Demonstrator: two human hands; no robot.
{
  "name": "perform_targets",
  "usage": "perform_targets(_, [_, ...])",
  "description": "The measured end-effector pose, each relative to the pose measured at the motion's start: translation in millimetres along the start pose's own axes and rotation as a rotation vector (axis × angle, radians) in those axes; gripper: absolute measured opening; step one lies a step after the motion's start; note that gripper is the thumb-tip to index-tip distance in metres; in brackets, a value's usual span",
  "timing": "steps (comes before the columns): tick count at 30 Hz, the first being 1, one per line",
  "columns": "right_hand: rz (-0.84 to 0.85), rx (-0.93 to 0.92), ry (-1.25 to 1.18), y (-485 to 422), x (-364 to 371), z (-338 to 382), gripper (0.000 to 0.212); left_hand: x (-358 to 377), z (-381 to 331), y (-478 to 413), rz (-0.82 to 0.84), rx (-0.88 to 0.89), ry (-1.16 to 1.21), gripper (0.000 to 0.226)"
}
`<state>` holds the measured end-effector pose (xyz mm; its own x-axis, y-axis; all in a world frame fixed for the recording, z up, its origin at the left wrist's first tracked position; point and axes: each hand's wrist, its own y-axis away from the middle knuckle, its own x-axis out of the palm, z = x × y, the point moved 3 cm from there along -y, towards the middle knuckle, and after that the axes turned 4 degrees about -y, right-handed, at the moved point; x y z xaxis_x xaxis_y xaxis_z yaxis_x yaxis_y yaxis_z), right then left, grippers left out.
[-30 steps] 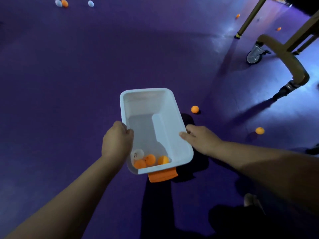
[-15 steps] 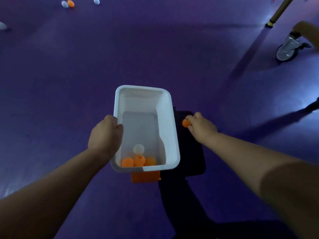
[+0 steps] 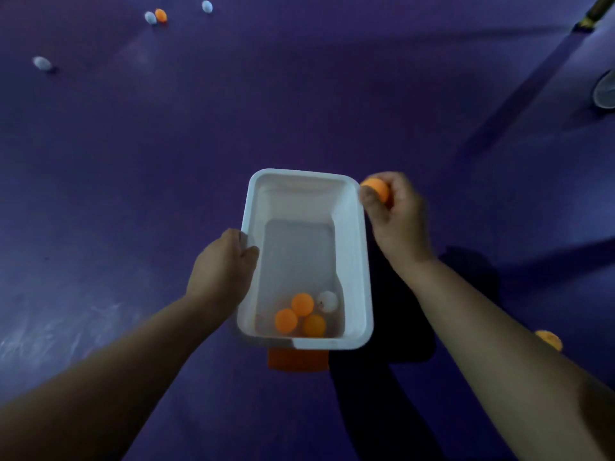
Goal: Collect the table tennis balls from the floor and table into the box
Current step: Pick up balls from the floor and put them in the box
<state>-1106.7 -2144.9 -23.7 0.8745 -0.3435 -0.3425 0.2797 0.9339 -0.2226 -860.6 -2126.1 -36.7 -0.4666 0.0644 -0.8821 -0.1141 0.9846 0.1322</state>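
A white plastic box (image 3: 356, 267) is held above the purple floor, my left hand (image 3: 223, 267) gripping its left rim. Inside, at the near end, lie three orange balls (image 3: 302, 304) and one white ball (image 3: 327, 301). My right hand (image 3: 397, 216) is raised beside the box's far right corner, fingers pinched on an orange ball (image 3: 376, 188) just outside the rim. Another orange ball (image 3: 549, 340) lies on the floor behind my right forearm. Far off at the top left lie an orange ball (image 3: 160, 15) and three white balls (image 3: 150, 18), (image 3: 207, 6), (image 3: 42, 63).
An orange tab (image 3: 298, 359) sticks out under the box's near end. A table leg (image 3: 594, 10) and a caster wheel (image 3: 605, 89) stand at the right edge. Dark shadows cross the floor below and to the right of the box.
My right hand has lifted the orange ball off the floor and brought it up to the box's far right corner. The balls in the box have rolled about. The view has shifted left.
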Motion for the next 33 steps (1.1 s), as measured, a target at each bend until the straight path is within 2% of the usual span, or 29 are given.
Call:
perform_targets(2, [0.15,0.024,0.043,0.5,-5.1,3.6,0.034,6.0,-14.6,3.3,0.011,0.011,0.0,0.015])
perform_targets(3, [0.137,0.052,0.06,2.2,-14.0,-0.6,0.034,9.1,-22.2,4.9,0.016,0.022,-0.001,0.015])
perform_targets(6, [-0.09,0.137,0.101,17.4,-62.6,-27.2,0.014,18.6,-43.3,9.5,0.024,0.052,0.021,0.015])
perform_targets(8, [-0.178,0.221,0.252,39.3,-100.6,-57.3,0.008,26.5,-55.5,13.0,0.032,0.059,0.05,0.015])
perform_targets(11, [-0.227,0.307,0.692,75.7,-151.1,-107.3,0.012,38.2,-70.5,18.3,0.055,0.081,0.08,0.014])
perform_targets(13, [-0.189,0.463,0.938,96.2,-174.4,-130.8,0.025,45.0,-78.1,21.1,0.08,0.102,0.1,0.015])
perform_targets(15, [-0.088,0.662,1.07,115.2,-189.5,-146.8,0.039,49.1,-82.7,24.2,0.097,0.125,0.115,0.015])
perform_targets(17, [-0.052,0.765,1.04,129.7,-197.0,-158.1,0.043,49.6,-82.5,25.6,0.101,0.142,0.125,0.014])
perform_targets(19, [-0.169,0.712,0.885,135.1,-193.9,-156.8,0.037,46.9,-76.2,24.2,0.1,0.146,0.136,0.015])
perform_targets(22, [-0.403,0.527,0.538,116.7,-161.3,-126.5,0.03,39.0,-56.6,16.1,0.093,0.131,0.172,0.02])
perform_targets(25, [-0.448,0.298,0.196,81.7,-101.3,-68.2,0.033,30.3,-31.8,4.4,0.078,0.101,0.236,0.025])
perform_targets(27, [-0.382,0.13,0.144,61.1,-57.1,-24.3,0.032,19.9,-12.2,-4.6,0.064,0.081,0.274,0.029])
perform_targets(29, [-0.221,0.035,0.169,44.9,-12.0,17.5,0.034,3.3,8.3,-12.5,0.065,0.045,0.285,0.03])
perform_targets(31, [-0.058,0.053,0.205,36.6,29.4,50.5,0.038,-20.5,30.9,-16.6,0.076,-0.011,0.28,0.031])
perform_targets(33, [0.01,0.076,0.259,35.7,60.0,82.1,0.029,-52.9,55.6,-16.9,0.077,-0.063,0.28,0.031])
